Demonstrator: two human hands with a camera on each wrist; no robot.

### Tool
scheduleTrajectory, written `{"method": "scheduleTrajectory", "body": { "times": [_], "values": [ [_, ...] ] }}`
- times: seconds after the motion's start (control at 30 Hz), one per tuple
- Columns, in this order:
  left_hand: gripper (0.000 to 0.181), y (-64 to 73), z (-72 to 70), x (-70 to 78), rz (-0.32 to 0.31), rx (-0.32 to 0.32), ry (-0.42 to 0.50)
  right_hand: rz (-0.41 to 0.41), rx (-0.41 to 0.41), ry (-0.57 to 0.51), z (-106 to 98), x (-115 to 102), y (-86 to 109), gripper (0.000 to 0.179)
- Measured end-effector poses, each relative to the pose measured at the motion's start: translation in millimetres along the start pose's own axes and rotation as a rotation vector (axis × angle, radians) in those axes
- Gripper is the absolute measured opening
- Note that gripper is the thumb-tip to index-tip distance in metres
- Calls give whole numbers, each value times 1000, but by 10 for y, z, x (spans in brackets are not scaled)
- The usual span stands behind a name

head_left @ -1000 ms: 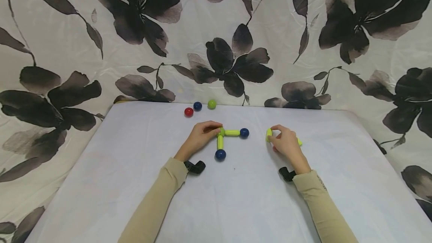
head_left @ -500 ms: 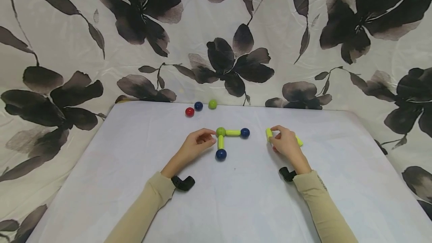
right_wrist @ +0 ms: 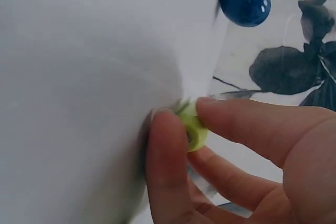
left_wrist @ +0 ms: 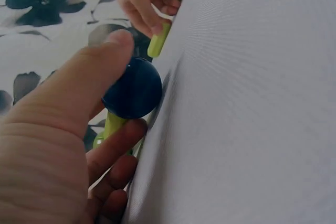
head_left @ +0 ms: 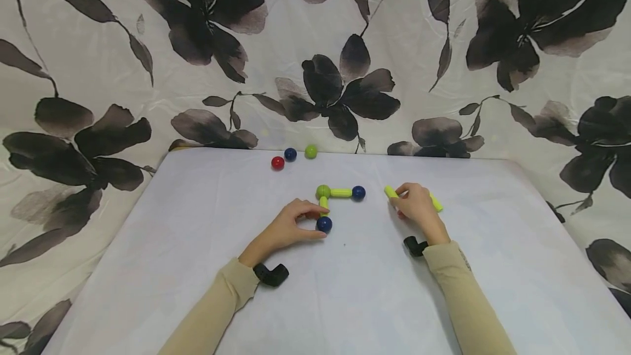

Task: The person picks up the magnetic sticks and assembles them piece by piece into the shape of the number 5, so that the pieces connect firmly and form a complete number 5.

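My left hand (head_left: 288, 227) has its thumb and index finger on either side of a blue ball (head_left: 324, 224), at the near end of an L-shaped magnetic piece. A yellow-green rod (head_left: 323, 202) links that ball to a green ball (head_left: 323, 191) at the corner. From the corner another rod (head_left: 341, 193) runs right to a second blue ball (head_left: 359, 193). On the right, thumb and fingertips of my right hand (head_left: 416, 207) pinch a loose yellow-green rod (head_left: 390, 192); its hollow-looking end (right_wrist: 195, 135) shows in the right wrist view.
Another yellow-green rod (head_left: 436, 202) lies just beyond the right hand, partly covered by it. Red (head_left: 277, 163), blue (head_left: 290, 154) and green (head_left: 310, 151) balls sit near the back edge of the white table (head_left: 374, 300). Behind hangs a flower-patterned cloth (head_left: 276, 26).
My left hand has let go of the green corner ball, drawn back, then come nearer to the front blue ball. The rod in my right hand has tilted, its far end swinging left.
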State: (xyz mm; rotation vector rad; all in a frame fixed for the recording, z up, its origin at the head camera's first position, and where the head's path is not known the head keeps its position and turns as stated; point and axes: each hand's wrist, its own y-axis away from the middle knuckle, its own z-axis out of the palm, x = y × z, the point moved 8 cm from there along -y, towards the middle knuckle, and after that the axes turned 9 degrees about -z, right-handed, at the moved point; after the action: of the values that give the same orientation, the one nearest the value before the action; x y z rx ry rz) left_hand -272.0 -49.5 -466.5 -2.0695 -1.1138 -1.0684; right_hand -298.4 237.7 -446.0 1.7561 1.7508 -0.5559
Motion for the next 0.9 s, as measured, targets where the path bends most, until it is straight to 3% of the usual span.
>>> {"method": "scheduleTrajectory", "body": {
  "times": [0.2, 0.4, 0.57, 0.67, 0.8, 0.9],
  "values": [
    [42, -13, 5, 21, 58, 8, -39, 22, 4, -66, -16, -16, -51, 31],
    [40, -1, -3, 32, 56, 4, -29, 14, 57, -198, -25, -67, -54, 32],
    [40, 1, -6, 23, 27, 0, -27, -78, 81, -322, -16, -150, -50, 39],
    [40, -1, -8, 16, 19, 0, -28, -159, 76, -452, 20, -221, -45, 38],
    [40, -2, -5, 21, 27, 1, -24, -269, 9, -631, 120, -343, -28, 36],
    [40, 0, -3, 35, 34, 4, -20, -336, -72, -688, 219, -427, -7, 34]
  ]
}}
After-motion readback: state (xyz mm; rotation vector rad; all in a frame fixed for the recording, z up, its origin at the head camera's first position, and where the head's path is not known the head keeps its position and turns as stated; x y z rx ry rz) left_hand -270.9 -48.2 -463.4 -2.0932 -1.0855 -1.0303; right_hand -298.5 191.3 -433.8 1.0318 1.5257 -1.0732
